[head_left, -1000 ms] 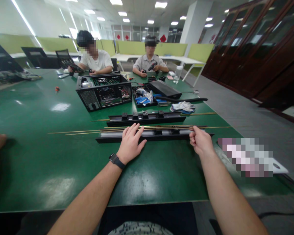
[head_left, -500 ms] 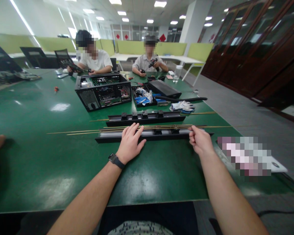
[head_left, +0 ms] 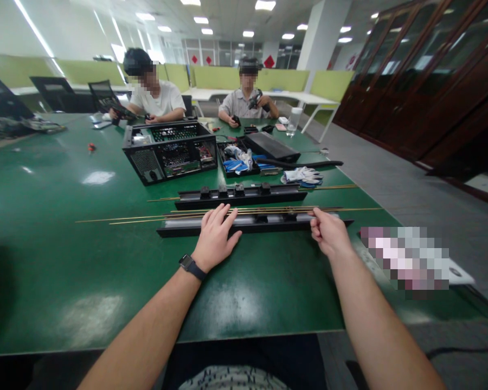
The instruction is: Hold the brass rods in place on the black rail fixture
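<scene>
A long black channel with a pale inner face lies across the table in front of me. Several thin brass-coloured rods run lengthwise over it, sticking out past both ends. My left hand rests palm down across the channel and rods, fingers stretched out, with a dark watch on the wrist. Near the channel's right end, my right hand is closed in a pinch on a thin brass rod; its fingertips partly hide the grip. Just beyond lies a second black channel with several dark blocks on it and rods at its ends.
An open computer case stands behind the channels. Right of it are a box of gloves, a black panel and loose gloves. A blurred-out flat item lies at right. Two people sit across the green table.
My right hand has shifted slightly left along the rods. My left hand stays in place. Another person's hand at the left edge has mostly withdrawn from view.
</scene>
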### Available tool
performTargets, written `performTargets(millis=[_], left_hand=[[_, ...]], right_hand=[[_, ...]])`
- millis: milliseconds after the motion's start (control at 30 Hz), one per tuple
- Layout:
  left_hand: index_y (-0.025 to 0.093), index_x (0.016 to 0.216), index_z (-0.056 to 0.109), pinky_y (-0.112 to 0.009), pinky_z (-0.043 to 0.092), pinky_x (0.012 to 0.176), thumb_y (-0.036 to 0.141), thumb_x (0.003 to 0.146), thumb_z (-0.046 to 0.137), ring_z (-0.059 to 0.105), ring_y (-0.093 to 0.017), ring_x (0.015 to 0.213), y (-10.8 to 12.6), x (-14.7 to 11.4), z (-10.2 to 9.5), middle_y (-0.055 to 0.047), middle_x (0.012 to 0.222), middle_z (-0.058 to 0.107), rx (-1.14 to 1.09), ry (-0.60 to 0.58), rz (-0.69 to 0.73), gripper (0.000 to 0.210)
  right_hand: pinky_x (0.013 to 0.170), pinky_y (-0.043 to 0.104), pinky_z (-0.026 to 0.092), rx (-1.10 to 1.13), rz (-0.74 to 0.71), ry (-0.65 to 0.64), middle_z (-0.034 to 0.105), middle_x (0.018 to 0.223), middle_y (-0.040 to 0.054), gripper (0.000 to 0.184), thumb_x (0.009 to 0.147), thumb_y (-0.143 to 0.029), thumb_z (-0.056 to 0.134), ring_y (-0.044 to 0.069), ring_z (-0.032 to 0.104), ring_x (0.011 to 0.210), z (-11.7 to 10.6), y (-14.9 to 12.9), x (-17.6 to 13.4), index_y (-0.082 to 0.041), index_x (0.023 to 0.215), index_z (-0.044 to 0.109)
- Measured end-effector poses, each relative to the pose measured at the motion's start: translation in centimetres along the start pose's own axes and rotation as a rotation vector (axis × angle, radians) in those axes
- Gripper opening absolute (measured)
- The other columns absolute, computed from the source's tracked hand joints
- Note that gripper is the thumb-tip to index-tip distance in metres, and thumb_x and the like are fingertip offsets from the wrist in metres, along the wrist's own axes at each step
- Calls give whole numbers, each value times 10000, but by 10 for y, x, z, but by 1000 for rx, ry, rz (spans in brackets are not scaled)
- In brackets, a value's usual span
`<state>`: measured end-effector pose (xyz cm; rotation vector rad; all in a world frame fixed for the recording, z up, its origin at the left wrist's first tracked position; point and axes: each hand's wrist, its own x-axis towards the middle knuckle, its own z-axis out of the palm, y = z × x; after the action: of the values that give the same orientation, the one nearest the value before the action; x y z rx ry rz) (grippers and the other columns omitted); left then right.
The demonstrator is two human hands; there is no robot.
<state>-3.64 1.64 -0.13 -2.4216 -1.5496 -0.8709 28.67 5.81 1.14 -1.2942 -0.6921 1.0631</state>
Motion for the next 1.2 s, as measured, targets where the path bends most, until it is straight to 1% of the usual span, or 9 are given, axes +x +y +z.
performTargets(millis=[200,500,667,800,933,1067,1200], left_hand=[[204,1496,506,-517,307,1225,371,966,604,400,-321,1502,0,0,0,-157,1549,516,-3,3,1,564],[187,1491,509,-511,307,1225,375,969,604,398,-316,1501,1,-1,0,-158,1549,515,3,3,2,563],[191,1493,506,-512,308,1223,374,969,601,397,-315,1502,0,0,0,-158,1553,512,5,2,4,563],[194,1500,498,-518,300,1226,374,972,590,397,-312,1504,0,0,0,-155,1553,514,-3,3,0,565],[193,1502,493,-513,289,1231,380,975,584,394,-309,1507,0,0,0,-152,1556,512,1,0,-3,566],[193,1503,491,-511,287,1233,387,978,580,394,-307,1507,0,-1,0,-151,1558,510,6,0,-3,566],[198,1500,495,-519,292,1231,384,974,582,394,-311,1507,-1,0,0,-154,1555,512,-2,2,-4,564]], right_hand=[[254,151,202,22,-4,35,549,514,-34,181,872,-300,721,52,360,314,-1,0,2,-147,788,674],[256,155,192,-5,-7,10,546,508,-36,232,876,-362,732,53,347,306,-2,1,2,-142,829,672],[254,152,196,6,-12,4,542,509,-45,200,871,-326,734,50,350,309,-4,2,5,-143,819,673],[255,150,202,32,-19,63,545,520,-45,164,880,-282,713,47,365,317,-4,-1,5,-143,806,666],[255,151,201,34,6,106,541,513,-47,180,890,-300,712,50,364,315,-4,-4,4,-153,806,654],[255,151,195,8,24,57,545,506,-42,227,898,-357,717,50,350,308,-3,-3,2,-154,821,654],[258,149,192,-16,24,7,542,500,-41,275,861,-403,766,50,348,305,-2,-1,1,-151,832,661]])
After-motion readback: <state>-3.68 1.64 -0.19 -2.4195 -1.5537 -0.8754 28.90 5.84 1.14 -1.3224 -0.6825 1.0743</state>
